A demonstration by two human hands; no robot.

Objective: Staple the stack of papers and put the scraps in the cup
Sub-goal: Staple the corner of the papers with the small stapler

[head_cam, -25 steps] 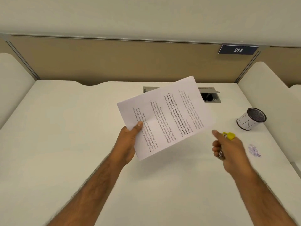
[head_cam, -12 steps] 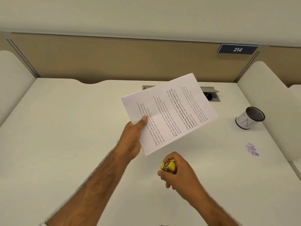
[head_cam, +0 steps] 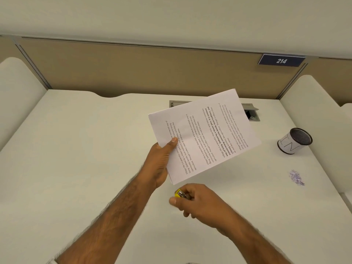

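My left hand (head_cam: 161, 161) grips a stack of printed papers (head_cam: 204, 134) by its lower left edge, thumb on top, and holds it tilted above the white desk (head_cam: 76, 149). Just below the stack's near corner, my right hand (head_cam: 198, 201) curls round a small yellow stapler (head_cam: 179, 193), whose metal mouth points up at that corner without touching it. A mesh cup (head_cam: 294, 141) wrapped in white paper lies tipped at the right. A little pile of paper scraps (head_cam: 296, 177) lies on the desk in front of the cup.
A grey cable hatch (head_cam: 249, 111) is set in the desk behind the papers, partly hidden by them. Tan partition panels (head_cam: 133, 69) close the back, white side dividers (head_cam: 312, 103) flank the desk, and a blue plate reads 214.
My right hand carried the stapler from the right, near the cup, leftward and toward me to below the stack's near corner. The left hand turned the papers slightly.
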